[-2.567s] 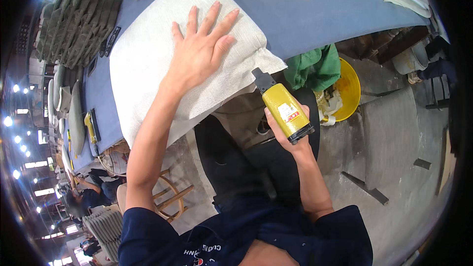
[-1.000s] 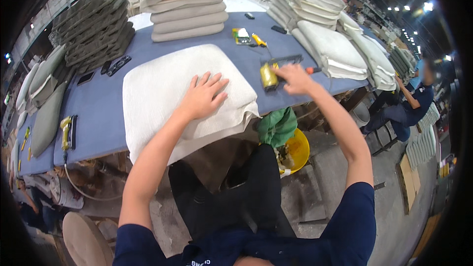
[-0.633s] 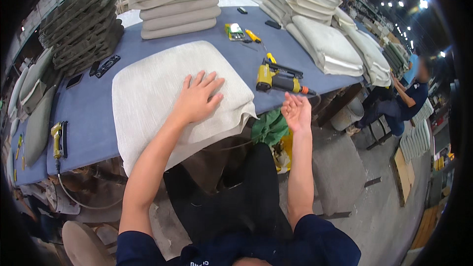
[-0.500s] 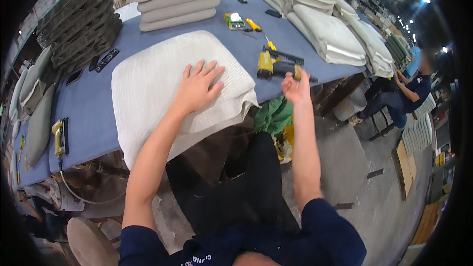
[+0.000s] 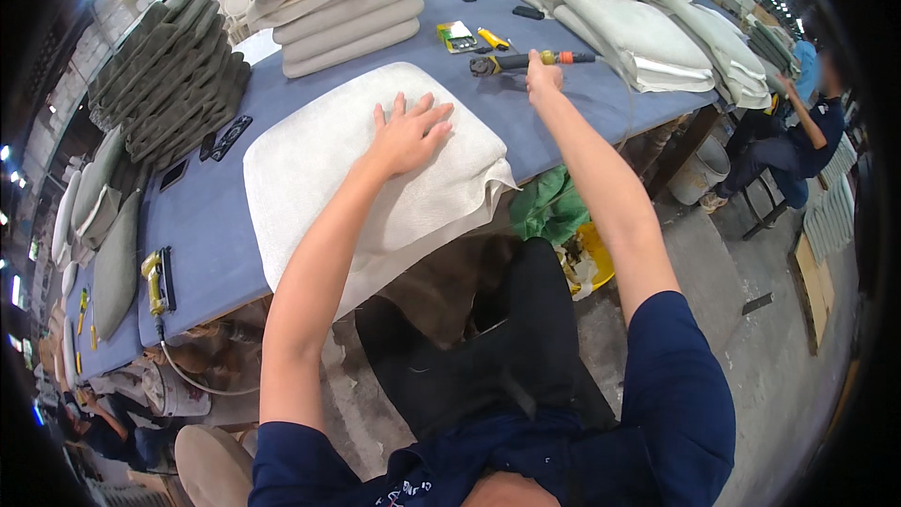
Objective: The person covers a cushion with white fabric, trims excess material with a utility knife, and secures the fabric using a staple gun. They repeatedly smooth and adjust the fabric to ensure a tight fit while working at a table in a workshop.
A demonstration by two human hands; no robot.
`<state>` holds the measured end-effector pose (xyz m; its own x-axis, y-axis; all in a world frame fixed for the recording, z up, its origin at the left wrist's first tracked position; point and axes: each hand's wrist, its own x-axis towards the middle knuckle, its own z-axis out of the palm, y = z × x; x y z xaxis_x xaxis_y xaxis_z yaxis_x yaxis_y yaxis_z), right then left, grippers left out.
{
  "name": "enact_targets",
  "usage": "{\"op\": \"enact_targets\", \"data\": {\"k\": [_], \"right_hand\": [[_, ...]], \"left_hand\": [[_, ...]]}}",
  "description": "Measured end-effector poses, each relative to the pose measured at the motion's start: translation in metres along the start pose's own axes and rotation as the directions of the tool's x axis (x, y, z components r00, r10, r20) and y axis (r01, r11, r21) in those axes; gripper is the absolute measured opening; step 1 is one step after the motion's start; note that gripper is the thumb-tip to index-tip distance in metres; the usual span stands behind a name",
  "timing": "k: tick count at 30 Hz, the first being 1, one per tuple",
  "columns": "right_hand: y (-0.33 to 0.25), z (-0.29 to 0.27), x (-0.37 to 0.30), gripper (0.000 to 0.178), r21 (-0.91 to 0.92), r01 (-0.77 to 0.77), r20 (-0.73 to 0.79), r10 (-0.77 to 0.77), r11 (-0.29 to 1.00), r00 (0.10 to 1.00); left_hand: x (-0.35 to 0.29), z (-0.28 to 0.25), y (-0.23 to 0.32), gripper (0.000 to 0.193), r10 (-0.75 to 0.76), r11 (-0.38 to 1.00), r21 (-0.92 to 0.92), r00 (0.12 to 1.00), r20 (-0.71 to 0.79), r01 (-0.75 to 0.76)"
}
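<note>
A cream fabric-covered seat cushion (image 5: 319, 141) lies on the blue-topped table in front of me, its loose cloth edge crumpled at the right corner. My left hand (image 5: 405, 136) rests on it, palm down with the fingers spread. To the right of the cushion, my right hand (image 5: 544, 78) is closed around the handle of an air staple gun (image 5: 511, 62). The gun's head points left, and an orange band shows at its hose end. Part of the grip is hidden by my fingers.
Stacked cushions stand behind: dark grey (image 5: 178, 75), light grey (image 5: 347, 23) and cream (image 5: 648, 38). A second staple gun (image 5: 155, 280) lies at the left edge. Beyond the cushion are a yellow cutter (image 5: 493, 38) and a green pack (image 5: 456, 37). A person (image 5: 798, 145) sits at far right.
My right hand has gone from open beside the staple gun to gripping it, and the gun has turned. My left hand stays on the cushion. The whole view has shifted slightly.
</note>
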<state>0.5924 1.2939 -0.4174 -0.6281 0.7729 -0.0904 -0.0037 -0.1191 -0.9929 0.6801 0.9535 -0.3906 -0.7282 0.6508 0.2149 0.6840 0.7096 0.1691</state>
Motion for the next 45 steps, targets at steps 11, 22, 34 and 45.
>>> {"op": "enact_targets", "data": {"k": [11, 22, 34, 45], "right_hand": [[-0.024, -0.065, -0.054, 0.055, -0.399, 0.797, 0.339, -0.735, 0.453, 0.588], [0.027, -0.082, -0.086, 0.069, -0.545, 0.687, 0.551, -0.413, 0.48, 0.725], [0.038, -0.161, -0.208, 0.046, 0.192, 0.435, 0.581, -0.459, 0.88, 0.673], [0.079, -0.141, -0.304, 0.044, -0.113, 0.611, 0.669, -0.395, 0.784, 0.63]], "left_hand": [[0.002, 0.03, -0.008, 0.056, -0.061, 0.981, 0.178, 0.995, -0.075, 0.073], [-0.047, 0.018, 0.054, 0.055, 0.05, 0.931, 0.365, 0.994, -0.102, -0.009], [-0.069, 0.033, 0.07, 0.071, 0.056, 0.914, 0.405, 0.988, -0.143, 0.007], [-0.073, 0.028, 0.065, 0.068, 0.052, 0.914, 0.404, 0.997, -0.049, -0.028]]}}
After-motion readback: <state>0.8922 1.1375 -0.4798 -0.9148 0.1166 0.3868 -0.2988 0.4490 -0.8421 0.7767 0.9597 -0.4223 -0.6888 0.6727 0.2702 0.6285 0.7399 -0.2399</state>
